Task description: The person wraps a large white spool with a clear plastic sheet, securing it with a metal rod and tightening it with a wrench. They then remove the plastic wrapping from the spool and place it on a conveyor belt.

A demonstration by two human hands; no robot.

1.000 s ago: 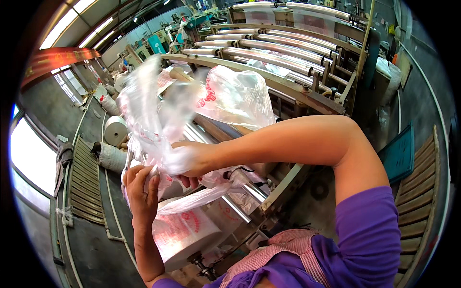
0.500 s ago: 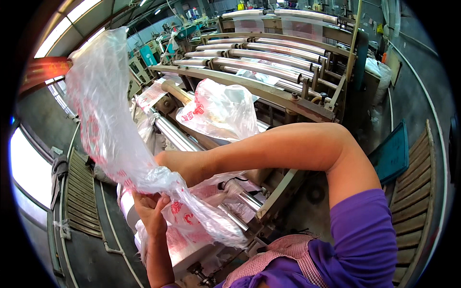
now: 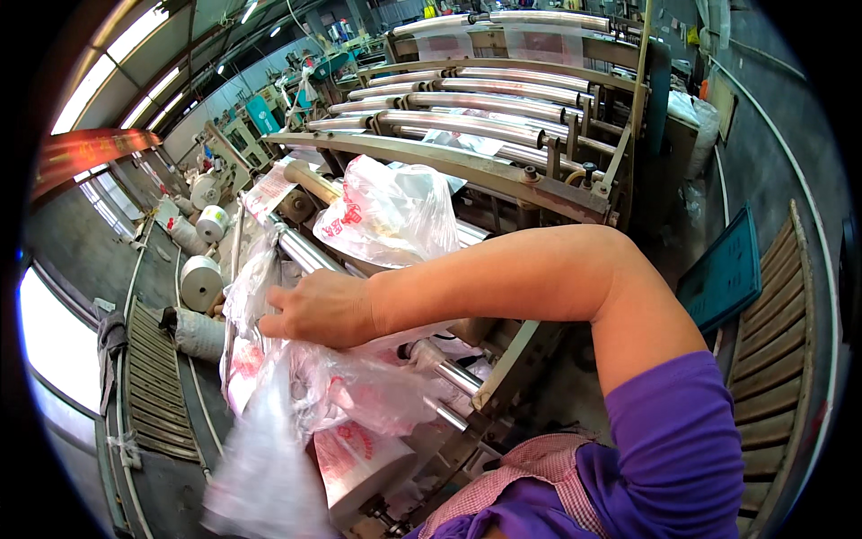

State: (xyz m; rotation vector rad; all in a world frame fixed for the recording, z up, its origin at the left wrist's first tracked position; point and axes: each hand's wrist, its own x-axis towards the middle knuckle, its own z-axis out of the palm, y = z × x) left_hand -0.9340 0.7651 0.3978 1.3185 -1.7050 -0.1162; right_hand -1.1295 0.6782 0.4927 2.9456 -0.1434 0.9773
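Note:
My right hand (image 3: 325, 310) reaches across from the right, its fingers curled round thin clear plastic film with red print. From beneath that hand a loose, crumpled length of the film (image 3: 274, 467) hangs down, its lower end blurred by motion. More bunched film (image 3: 251, 296) lies by the fingertips, along a thin upright rod. Below the hand sits a large roll of red-printed film (image 3: 359, 467), partly covered by the loose plastic. My left hand does not show; the hanging film covers the area where it was before.
A machine with several shiny metal rollers (image 3: 467, 108) stands ahead. A crumpled printed plastic bundle (image 3: 391, 211) rests on its near side. White film rolls (image 3: 201, 283) stand on the floor at left. A wooden slatted rack (image 3: 772, 359) and a teal tray (image 3: 721, 274) are at right.
The long film, raised high at the left before, has dropped below my right hand. My right hand, partly covered before, now shows. My left hand has gone from sight.

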